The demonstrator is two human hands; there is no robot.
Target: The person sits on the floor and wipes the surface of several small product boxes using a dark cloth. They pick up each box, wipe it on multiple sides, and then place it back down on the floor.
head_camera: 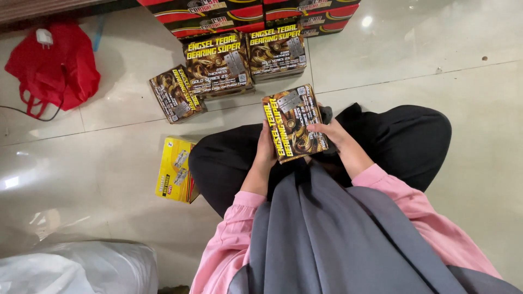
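I sit cross-legged on a tiled floor and hold a small dark-brown box with yellow lettering (294, 122) above my lap. My left hand (266, 149) grips its left edge from below. My right hand (330, 132) holds its right edge, thumb on the top face. Both sleeves are pink. Three similar dark boxes lie on the floor ahead: one tilted at the left (176, 93), one in the middle (217, 64), one to the right of it (277, 50).
A yellow box (174, 170) leans against my left knee. Red-and-black cartons (245, 13) are stacked at the top. A red bag (54, 68) with a white plug lies far left. A white plastic bag (81, 269) sits at the lower left.
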